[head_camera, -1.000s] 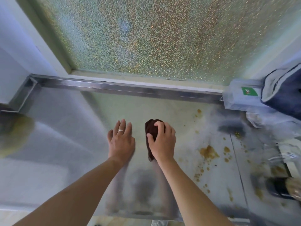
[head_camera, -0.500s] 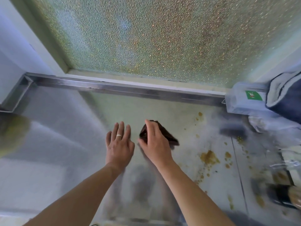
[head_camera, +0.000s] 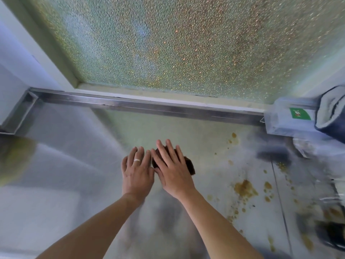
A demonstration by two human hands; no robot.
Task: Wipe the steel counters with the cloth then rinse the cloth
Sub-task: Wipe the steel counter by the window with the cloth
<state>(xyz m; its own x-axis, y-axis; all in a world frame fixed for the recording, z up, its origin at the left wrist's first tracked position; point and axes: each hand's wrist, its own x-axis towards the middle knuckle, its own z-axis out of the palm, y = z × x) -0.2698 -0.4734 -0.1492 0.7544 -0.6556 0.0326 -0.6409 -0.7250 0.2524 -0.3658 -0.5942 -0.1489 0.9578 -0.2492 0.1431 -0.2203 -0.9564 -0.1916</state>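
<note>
In the middle of the frame the right hand [head_camera: 172, 170] lies flat on a dark brown cloth [head_camera: 189, 165], fingers straight and slightly spread, pressing it down onto the steel counter [head_camera: 74, 184]. Only the cloth's edges show: a dark strip between the two hands and a corner sticking out to the right of the palm. The left hand [head_camera: 137, 171] rests just beside it on the left, palm down on the bare steel, fingers straight and close together, with a ring [head_camera: 136, 160] on one finger. The sides of the two hands touch or nearly touch; which one I cannot tell.

Brown stains [head_camera: 244, 187] spatter the counter at the right of the frame, from a small blot near the back rail [head_camera: 149, 107] down towards the lower right corner. They lie apart from the cloth. A thin seam [head_camera: 280, 199] runs down the steel through the spatter.

Across the top of the frame stands a pebbled glass pane [head_camera: 177, 43] above the rail. At the right edge sits a pale box [head_camera: 287, 118] with a green label [head_camera: 300, 114], and a dark blue fabric [head_camera: 334, 116] with a white lining lies against it. A yellowish blur [head_camera: 13, 159] shows at the left edge; what it is cannot be made out.
</note>
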